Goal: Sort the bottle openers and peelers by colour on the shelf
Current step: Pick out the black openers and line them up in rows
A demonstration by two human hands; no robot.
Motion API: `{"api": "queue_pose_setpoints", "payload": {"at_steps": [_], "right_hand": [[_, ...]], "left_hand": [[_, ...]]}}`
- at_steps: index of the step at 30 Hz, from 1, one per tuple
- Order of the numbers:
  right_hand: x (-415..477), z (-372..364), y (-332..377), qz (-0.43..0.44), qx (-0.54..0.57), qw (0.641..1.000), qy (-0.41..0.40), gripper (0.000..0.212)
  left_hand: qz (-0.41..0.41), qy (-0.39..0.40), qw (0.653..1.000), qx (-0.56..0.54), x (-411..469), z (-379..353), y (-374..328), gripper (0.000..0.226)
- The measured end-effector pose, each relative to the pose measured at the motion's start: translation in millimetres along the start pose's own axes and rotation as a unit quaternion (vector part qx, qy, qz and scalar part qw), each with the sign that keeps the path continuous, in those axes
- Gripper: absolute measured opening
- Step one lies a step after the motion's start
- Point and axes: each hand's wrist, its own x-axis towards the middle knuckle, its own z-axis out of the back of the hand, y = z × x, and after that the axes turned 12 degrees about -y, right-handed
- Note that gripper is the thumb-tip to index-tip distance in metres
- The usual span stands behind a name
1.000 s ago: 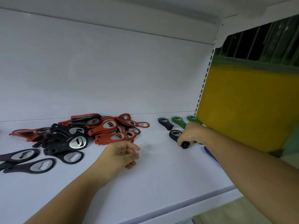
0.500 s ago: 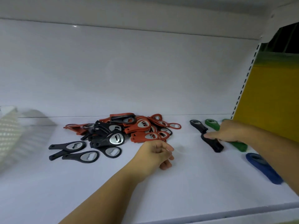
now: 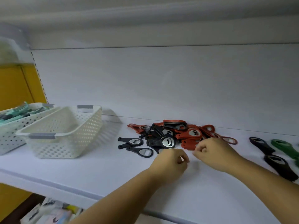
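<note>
A mixed pile of red bottle openers [image 3: 190, 135] and black bottle openers [image 3: 163, 140] lies at the middle back of the white shelf [image 3: 97, 175]. Two more black ones [image 3: 140, 151] lie just left of the pile. At the right, two black openers [image 3: 277, 165] lie in a row beside green openers [image 3: 285, 147]. My left hand [image 3: 171, 163] hovers in front of the pile with fingers curled, holding nothing I can see. My right hand [image 3: 213, 153] is beside it at the edge of the red openers, fingers curled too.
An empty white perforated basket [image 3: 64, 136] stands on the shelf to the left. Behind it a second basket [image 3: 9, 135] holds teal peelers [image 3: 17, 113]. A yellow wall shows at far left. Packaged goods lie on a lower level below the shelf edge.
My right hand let go of the black opener at the right and came left to the red pile. The view swung left, bringing the baskets in. My left hand barely moved.
</note>
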Motion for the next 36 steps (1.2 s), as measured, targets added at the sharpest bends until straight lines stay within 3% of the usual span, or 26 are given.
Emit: {"api": "queue_pose_setpoints", "payload": {"at_steps": [4, 7, 12, 18, 25, 30, 33, 36], "right_hand": [[11, -26, 29, 0.054, 0.016, 0.998, -0.011, 0.019], [27, -32, 48, 0.098, -0.037, 0.994, -0.044, 0.017], [41, -54, 52, 0.119, -0.139, 0.982, -0.048, 0.049], [37, -65, 44, 0.112, -0.097, 0.985, -0.086, 0.046], [44, -72, 38, 0.134, -0.108, 0.980, -0.095, 0.046], [43, -68, 37, 0.111, 0.055, 0.979, -0.165, 0.017], [40, -63, 34, 0.111, 0.166, 0.965, -0.170, 0.013], [32, -55, 40, 0.099, 0.339, 0.929, -0.114, 0.014]], "left_hand": [[0.062, -0.056, 0.995, 0.052, -19, 45, 41, 0.021], [0.071, -0.061, 0.988, 0.119, -32, 63, 64, 0.021], [0.115, -0.136, 0.979, 0.100, -33, 65, 70, 0.021], [0.146, -0.150, 0.972, 0.109, -28, 58, 73, 0.020], [0.111, -0.151, 0.977, 0.101, -35, 55, 74, 0.016], [0.081, -0.149, 0.982, 0.088, -39, 55, 73, 0.016], [0.132, -0.211, 0.967, -0.051, -40, 59, 69, 0.017], [0.256, -0.243, 0.864, -0.360, -40, 64, 55, 0.017]]}}
